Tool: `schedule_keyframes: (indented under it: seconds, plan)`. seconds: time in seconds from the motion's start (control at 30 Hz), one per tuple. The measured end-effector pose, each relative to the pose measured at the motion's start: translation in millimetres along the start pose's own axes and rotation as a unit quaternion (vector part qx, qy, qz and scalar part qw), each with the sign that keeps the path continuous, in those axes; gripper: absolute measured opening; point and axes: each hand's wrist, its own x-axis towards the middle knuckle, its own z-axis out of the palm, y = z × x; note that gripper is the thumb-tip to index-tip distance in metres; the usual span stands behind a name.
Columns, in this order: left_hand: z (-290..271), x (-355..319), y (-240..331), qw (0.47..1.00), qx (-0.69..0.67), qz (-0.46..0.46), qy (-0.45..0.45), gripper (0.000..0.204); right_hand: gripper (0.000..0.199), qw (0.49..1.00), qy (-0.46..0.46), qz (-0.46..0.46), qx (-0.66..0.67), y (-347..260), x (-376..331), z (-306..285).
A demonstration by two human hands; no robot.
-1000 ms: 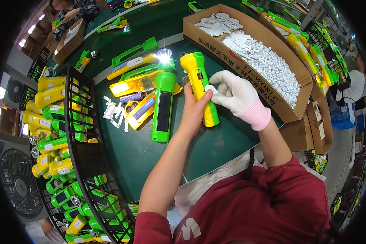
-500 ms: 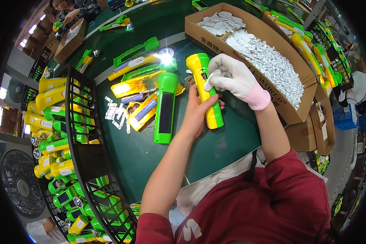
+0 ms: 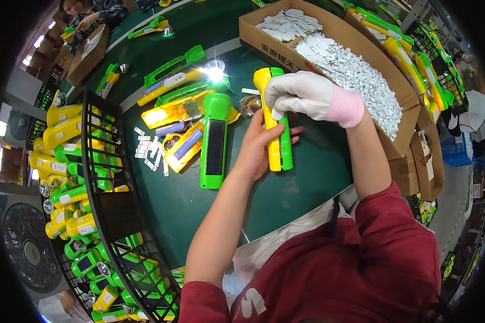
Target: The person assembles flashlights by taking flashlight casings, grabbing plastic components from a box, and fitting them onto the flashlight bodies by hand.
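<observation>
A yellow and green flashlight point(image 3: 275, 157) stands nearly upright in my view, its head toward the far side. My bare left hand point(image 3: 257, 141) is closed round its middle, thumb across the yellow front. Over the upper body bends my right hand point(image 3: 303, 97), in a white glove with a pink cuff; its fingers press together against the flashlight's front and hide what lies beneath them. A green flashlight point(image 3: 216, 107) with a dark solar panel lies just left. Beyond my left fingers sits a round reflector point(image 3: 249, 105), next to a small white strip point(image 3: 250, 91).
Left of the green flashlight lie open yellow shells point(image 3: 178, 164), small white parts point(image 3: 155, 149) and a lit lamp point(image 3: 215, 70). A black crate point(image 3: 113, 202) full of flashlights borders the left; a cardboard box point(image 3: 275, 52) of white pieces stands far right. Another person works far left.
My right hand has brought the small white plastic piece from beside the flashlight down onto its front, where the fingers now cover it. The left hand keeps its hold.
</observation>
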Motion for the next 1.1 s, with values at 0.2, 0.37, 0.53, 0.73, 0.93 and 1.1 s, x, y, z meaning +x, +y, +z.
schedule_keyframes:
  seconds: [0.2, 0.37, 0.53, 0.73, 0.93, 1.1]
  plan:
    - [0, -3, 2, 0.999, -0.035, -0.018, -0.011, 0.051, 0.011, 0.999, -0.036, 0.016, -0.018, 3, 4, -1]
    - [2, -1, 6, 0.996, -0.075, -0.016, -0.042, 0.049, 0.012, 0.999, -0.016, -0.024, -0.046, 4, 10, 1]
    - [0, -4, 7, 0.994, -0.096, -0.009, -0.052, 0.050, 0.013, 0.987, 0.025, -0.054, -0.148, -16, 15, 4]
    - [-3, -3, 3, 0.999, 0.005, 0.044, -0.031, 0.055, 0.034, 0.962, 0.149, -0.054, -0.223, -17, -2, 18]
    - [-3, -3, -1, 0.998, 0.032, 0.054, -0.022, 0.039, 0.066, 0.967, 0.199, 0.054, -0.148, -19, -15, 20]
    - [3, -1, 0, 0.997, 0.072, 0.026, 0.012, 0.030, 0.050, 0.971, 0.162, 0.162, 0.066, -16, -20, 9]
